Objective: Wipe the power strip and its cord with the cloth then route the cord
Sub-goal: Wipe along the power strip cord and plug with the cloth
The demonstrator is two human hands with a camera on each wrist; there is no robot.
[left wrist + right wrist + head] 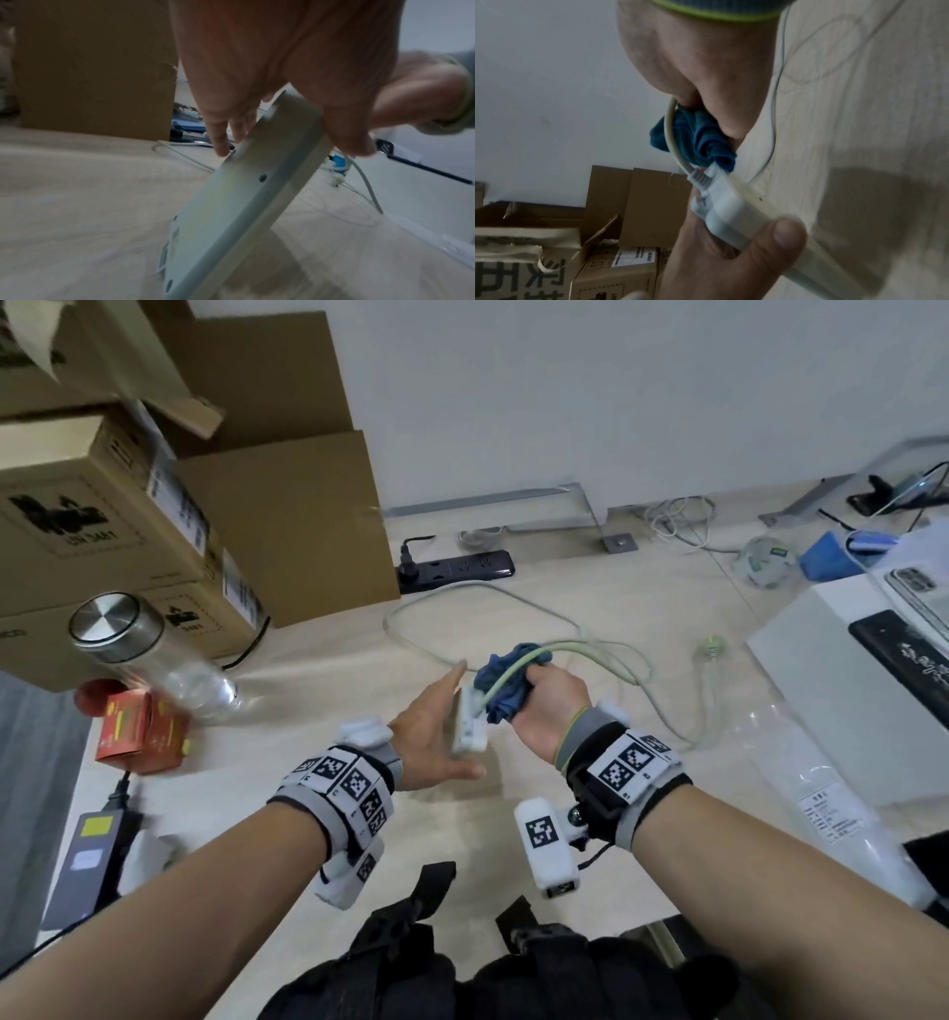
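Here power strip (468, 727) tilts, perhaps cord-end (506, 677) up.

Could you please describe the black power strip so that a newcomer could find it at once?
Look at the stacked cardboard boxes on the left. At the foot of the nearest box, by the wall, lies the black power strip with one black plug in it. Unlike the white power strip in the left hand, it lies untouched.
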